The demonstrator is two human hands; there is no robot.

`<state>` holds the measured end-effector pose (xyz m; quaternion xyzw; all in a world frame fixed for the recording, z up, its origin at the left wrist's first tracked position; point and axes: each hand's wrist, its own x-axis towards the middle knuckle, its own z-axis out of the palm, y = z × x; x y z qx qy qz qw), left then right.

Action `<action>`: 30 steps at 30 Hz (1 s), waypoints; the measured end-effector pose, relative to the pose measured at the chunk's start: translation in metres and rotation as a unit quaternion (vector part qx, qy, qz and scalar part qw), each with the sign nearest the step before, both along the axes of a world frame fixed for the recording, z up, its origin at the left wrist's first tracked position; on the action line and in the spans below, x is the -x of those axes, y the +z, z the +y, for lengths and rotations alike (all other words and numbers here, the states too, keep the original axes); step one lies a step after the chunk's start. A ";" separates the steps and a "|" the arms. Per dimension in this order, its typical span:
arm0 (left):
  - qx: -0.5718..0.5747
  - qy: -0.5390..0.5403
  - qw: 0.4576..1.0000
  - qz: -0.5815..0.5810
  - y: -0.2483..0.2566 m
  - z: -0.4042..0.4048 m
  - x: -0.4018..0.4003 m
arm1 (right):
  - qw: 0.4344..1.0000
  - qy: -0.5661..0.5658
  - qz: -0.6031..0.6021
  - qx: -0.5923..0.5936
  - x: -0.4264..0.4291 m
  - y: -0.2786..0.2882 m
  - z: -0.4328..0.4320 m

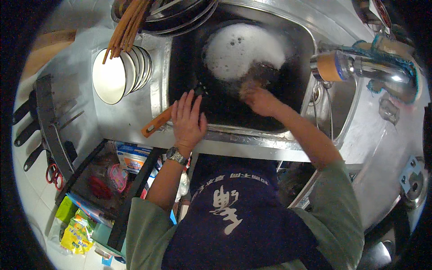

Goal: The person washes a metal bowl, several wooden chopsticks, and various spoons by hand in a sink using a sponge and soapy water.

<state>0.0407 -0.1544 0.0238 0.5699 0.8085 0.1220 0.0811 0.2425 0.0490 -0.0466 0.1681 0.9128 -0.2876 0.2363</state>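
In the sink (219, 130) lies a dark round pan (233, 88) with white foam (241, 50) over much of its inside. Its orange-brown handle (157, 122) sticks out over the sink's left front edge. My left hand (189, 118) rests with spread fingers on the handle near the pan; whether it grips is not plain. Over the pan's lower right part, my right hand (260, 99) is bent around something brownish and blurred, possibly a scrubber (248, 87). A dark patch shows in the foam beside it.
White plates (108, 76) stand left of the sink, below wooden chopsticks (126, 30) and stacked pans (179, 17). A metal faucet (381, 69) reaches in from the right. Knives (28, 133) and red-handled scissors (54, 177) hang at the left, above an open drawer (101, 168).
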 end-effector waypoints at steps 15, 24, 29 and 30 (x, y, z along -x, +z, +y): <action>0.032 0.007 0.999 -0.009 0.008 0.001 -0.001 | 0.970 -0.104 0.116 0.186 0.029 0.070 -0.036; -0.004 0.004 1.000 -0.003 0.003 0.000 -0.001 | 0.837 -0.400 0.372 -0.046 0.207 -0.007 -0.028; 0.001 0.016 1.000 -0.009 0.004 0.002 -0.002 | 0.821 -0.483 0.301 0.049 0.221 0.001 0.003; 0.005 0.021 1.000 -0.008 0.005 0.000 -0.002 | 0.812 -0.516 0.215 0.168 0.220 0.012 -0.004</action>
